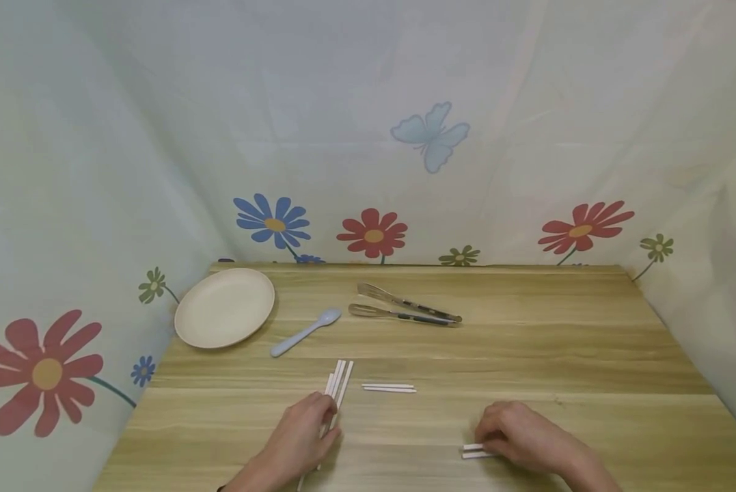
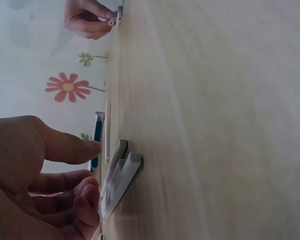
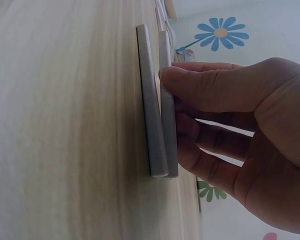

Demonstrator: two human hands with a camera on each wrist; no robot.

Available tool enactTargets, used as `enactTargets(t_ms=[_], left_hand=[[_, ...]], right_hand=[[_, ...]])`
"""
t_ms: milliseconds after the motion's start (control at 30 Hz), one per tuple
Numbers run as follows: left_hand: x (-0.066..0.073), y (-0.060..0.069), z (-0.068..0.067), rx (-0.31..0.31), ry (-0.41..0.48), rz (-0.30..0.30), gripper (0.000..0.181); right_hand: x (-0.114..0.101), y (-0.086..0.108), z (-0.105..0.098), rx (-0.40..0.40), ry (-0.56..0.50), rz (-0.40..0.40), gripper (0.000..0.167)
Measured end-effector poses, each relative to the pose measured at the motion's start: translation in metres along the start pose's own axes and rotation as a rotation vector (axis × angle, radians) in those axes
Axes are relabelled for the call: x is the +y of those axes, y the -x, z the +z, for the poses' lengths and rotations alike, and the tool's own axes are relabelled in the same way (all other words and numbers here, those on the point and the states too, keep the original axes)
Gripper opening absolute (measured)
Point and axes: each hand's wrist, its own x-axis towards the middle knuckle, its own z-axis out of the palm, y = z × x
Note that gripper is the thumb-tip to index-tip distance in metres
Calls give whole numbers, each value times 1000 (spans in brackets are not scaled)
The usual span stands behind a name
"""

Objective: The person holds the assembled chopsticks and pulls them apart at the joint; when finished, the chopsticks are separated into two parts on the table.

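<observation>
In the head view my left hand (image 1: 303,437) lies over several white chopsticks (image 1: 345,379), which fan out from under its fingers. The left wrist view shows the thumb and loosely bent fingers apart, beside the square ends of these chopsticks (image 2: 124,180) on the table. At the right, my right hand (image 1: 521,437) pinches one white chopstick (image 3: 168,110) between thumb and fingers. A second chopstick (image 3: 152,110) lies alongside it, close to the tabletop. The palm hides most of this pair in the head view.
Two short-looking white sticks (image 1: 389,388) lie between the hands on the wooden table (image 1: 589,342). Farther back are a light blue spoon (image 1: 306,333), metal tongs with dark handles (image 1: 407,311) and a round cream plate (image 1: 225,307). A flowered curtain (image 1: 503,184) surrounds the table.
</observation>
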Motion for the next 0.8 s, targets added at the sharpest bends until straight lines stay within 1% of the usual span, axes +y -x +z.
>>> enactTargets(t_ms=[33, 200, 267, 400, 600, 800], left_hand=[[0, 0, 0, -14, 1, -13, 22], [2, 1, 0, -119, 41, -88, 19], [3, 2, -1, -140, 51, -106, 20], [3, 3, -1, -146, 64, -113, 19], [3, 4, -1, -156, 80, -126, 19], [3, 3, -1, -154, 83, -135, 19]], right_hand=[[0, 0, 0, -2, -1, 2, 14], [-1, 0, 1, 5, 10, 1, 16], [-1, -1, 1, 6, 13, -4, 16], [1, -1, 1, -4, 7, -13, 16], [1, -1, 3, -34, -11, 25, 14], [1, -1, 3, -22, -9, 26, 17]])
